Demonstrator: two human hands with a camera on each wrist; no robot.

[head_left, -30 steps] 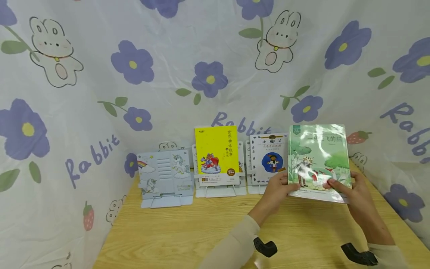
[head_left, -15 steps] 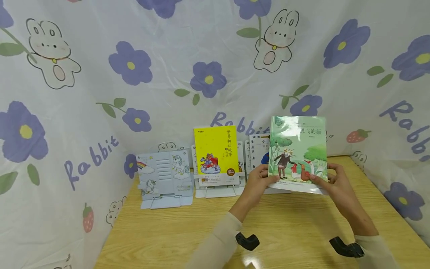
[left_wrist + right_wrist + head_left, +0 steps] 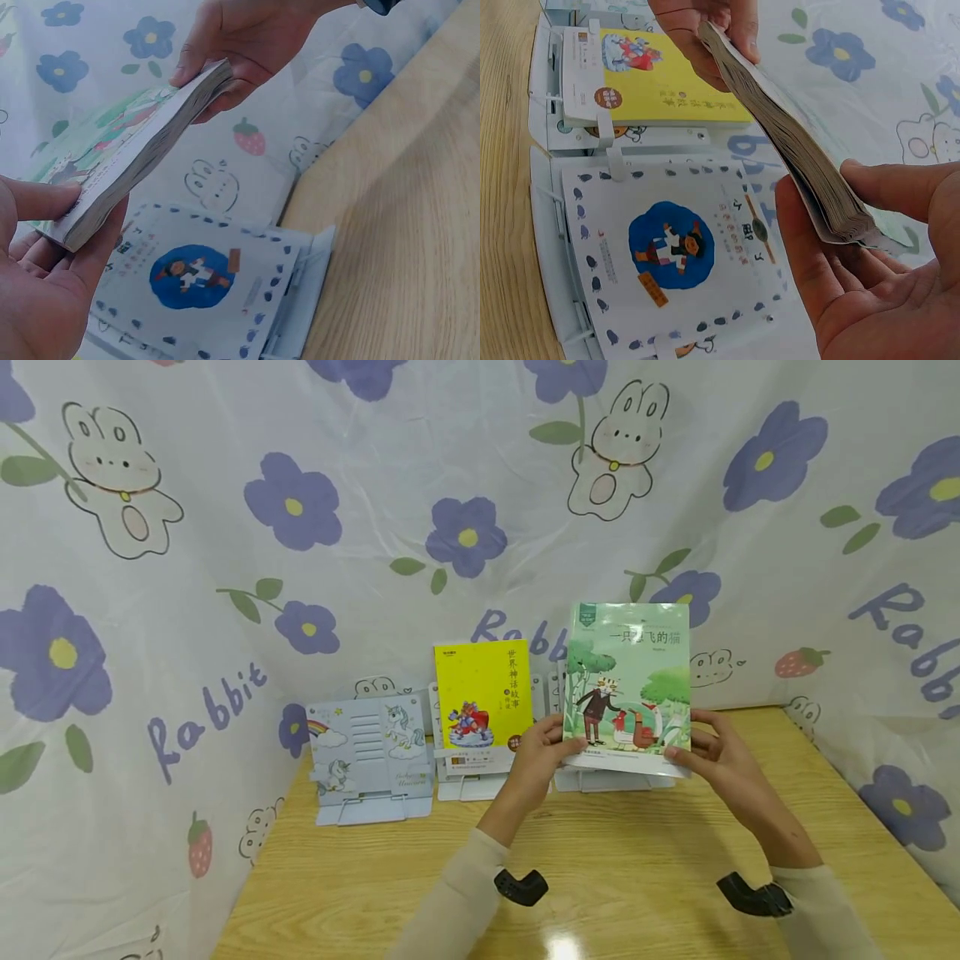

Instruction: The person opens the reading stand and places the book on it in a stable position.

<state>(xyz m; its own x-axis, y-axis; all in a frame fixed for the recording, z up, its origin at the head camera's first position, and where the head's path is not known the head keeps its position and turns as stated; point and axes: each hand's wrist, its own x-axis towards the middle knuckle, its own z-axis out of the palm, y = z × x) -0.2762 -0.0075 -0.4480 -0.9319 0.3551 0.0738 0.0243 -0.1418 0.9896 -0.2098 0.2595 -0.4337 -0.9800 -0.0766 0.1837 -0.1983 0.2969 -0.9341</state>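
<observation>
A thick green paperback book (image 3: 630, 685), with a cat and birds on its cover, is held up between both hands. My left hand (image 3: 534, 764) pinches its lower left corner, thumb on the cover and fingers behind. The lower right corner is gripped the same way by my right hand (image 3: 723, 768). In the left wrist view the page edges of the green book (image 3: 142, 165) show, tilted above a white book (image 3: 195, 277) with a blue round picture. That white book (image 3: 671, 247) rests on a book stand; in the head view the green book hides it.
A yellow book (image 3: 480, 693) leans on a middle stand, left of my hands. Farther left is a pale blue unicorn book stand (image 3: 371, 752) with no book on it. The stands line the back of the wooden table (image 3: 420, 877), before a patterned curtain (image 3: 360, 568).
Both hands have carried the green book leftward and up, from right of the white book to in front of it. The stands and the yellow book have stayed in place.
</observation>
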